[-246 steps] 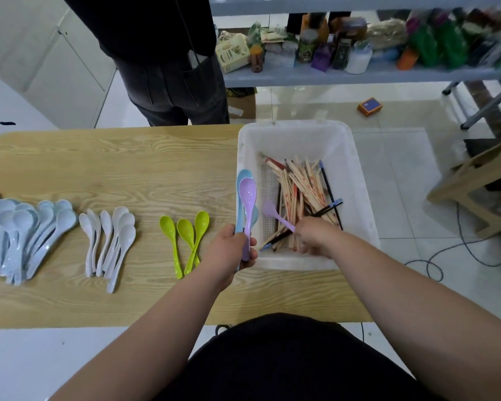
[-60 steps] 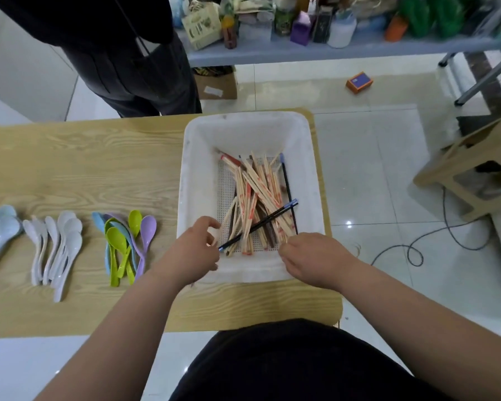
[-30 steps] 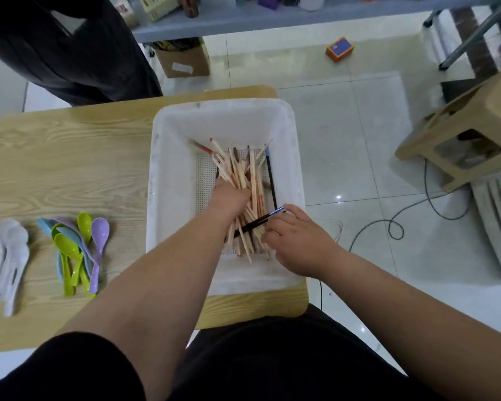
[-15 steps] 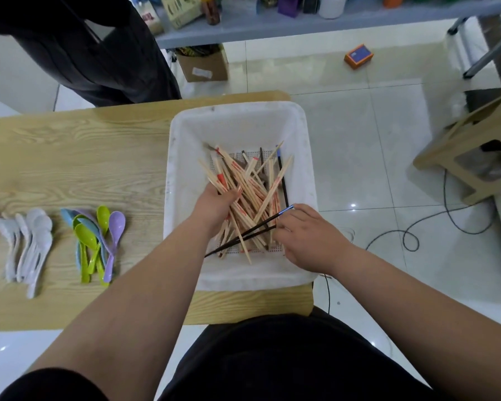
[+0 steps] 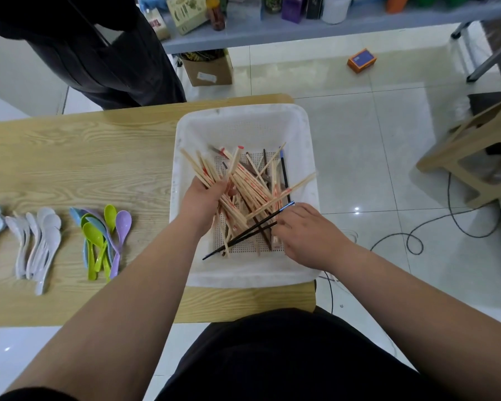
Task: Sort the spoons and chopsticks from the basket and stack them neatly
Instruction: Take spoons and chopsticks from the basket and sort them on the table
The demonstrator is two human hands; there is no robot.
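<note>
Right end of the desk (image 5: pixel 70 157): occupied by the basket (image 5: pixel 308 157); its walls and tangled chopsticks (image 5: pixel 252 189) obstruct entry. Left end, toward the near edge: coloured spoons (image 5: pixel 104 238) and pale spoons (image 5: pixel 38 244). Bare wood lies between spoons and basket and along the far edge.

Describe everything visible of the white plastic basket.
The white plastic basket is rectangular, with rounded corners, smooth high walls and a perforated floor. It stands upright at the right end of the wooden table, slightly over the edge. Inside, the left hand grips pale wooden chopsticks; the right hand pinches black chopsticks.
</note>
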